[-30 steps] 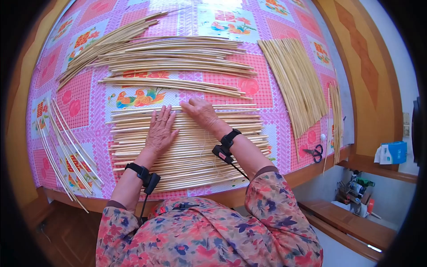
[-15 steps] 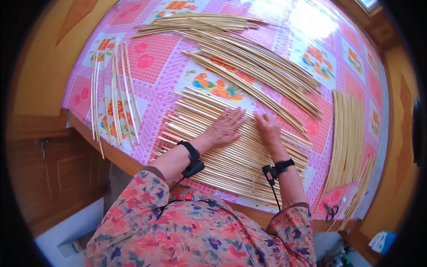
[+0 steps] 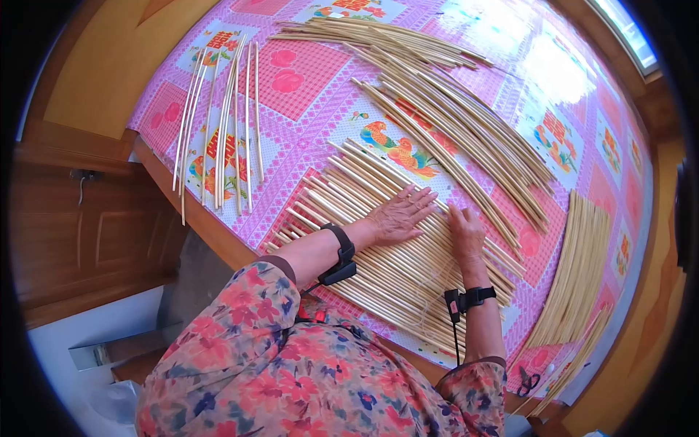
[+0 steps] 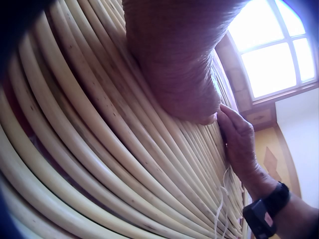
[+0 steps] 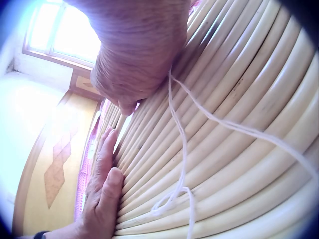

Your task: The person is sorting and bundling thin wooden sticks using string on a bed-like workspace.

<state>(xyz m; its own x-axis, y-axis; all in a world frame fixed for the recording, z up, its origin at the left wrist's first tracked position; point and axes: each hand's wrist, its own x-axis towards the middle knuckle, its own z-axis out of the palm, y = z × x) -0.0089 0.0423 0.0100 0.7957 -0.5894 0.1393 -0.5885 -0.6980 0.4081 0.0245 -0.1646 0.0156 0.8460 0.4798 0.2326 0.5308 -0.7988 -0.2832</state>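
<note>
Rods (image 3: 378, 266): laid side by side in a close row on the cloth (image 3: 313, 156), by the near edge of the table (image 3: 211, 237), in front of the person. Ends uneven on the person's left.

Left hand (image 3: 397, 217): open and wide, palm down on the rods towards their far side, fingers extended. Right hand (image 3: 467, 231): narrow, fingers curled in, at the far side of the rods, just beside the left fingertips. Whether it pinches a rod or the cord (image 5: 217, 119) cannot be told (the palm hides the grip in the right wrist view).

Cord: white, thin, lying slack across the rods; its strands come out from under the right hand, one of them looped.

Beyond the rods: a fanned stack (image 3: 473, 138) of long sticks; past it, a second stack (image 3: 386, 36). Person's left: loose sticks (image 3: 224, 131), spread apart. Person's right: a flat sheaf (image 3: 571, 277), a thin bunch (image 3: 582, 357) and scissors (image 3: 528, 382) near the table edge. Black band (image 3: 477, 296) on the right wrist, another (image 3: 342, 251) on the left.
</note>
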